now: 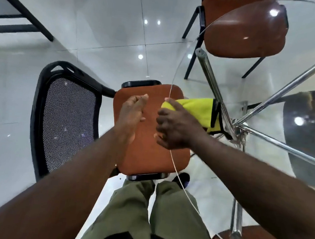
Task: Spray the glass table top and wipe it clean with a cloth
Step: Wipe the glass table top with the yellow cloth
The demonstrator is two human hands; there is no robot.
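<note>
The round clear glass table top fills the right side of the view, and its thin rim curves down past both hands. Under the glass, crossed chrome tube legs meet at a hub well inside the rim. Just outside the rim stands a chair with an orange padded seat and a black mesh back, its seat partly tucked under the glass.

The yellow microfibre cloth with black edging lies on the glass just inside the rim, bunched at the end nearest it. The right hand sits on the rim with its fingers curled over that bunched end, gripping it. The left hand hangs just outside the rim above the chair seat, fingers straight and together, holding nothing.

This looks like the wiping step, worked at the very edge of the glass. No spray bottle is in view, so whether spraying is done cannot be told. The next move probably calls for drawing the cloth along or off the rim under steady pressure. The flat left hand seems placed to catch whatever comes over.
</note>
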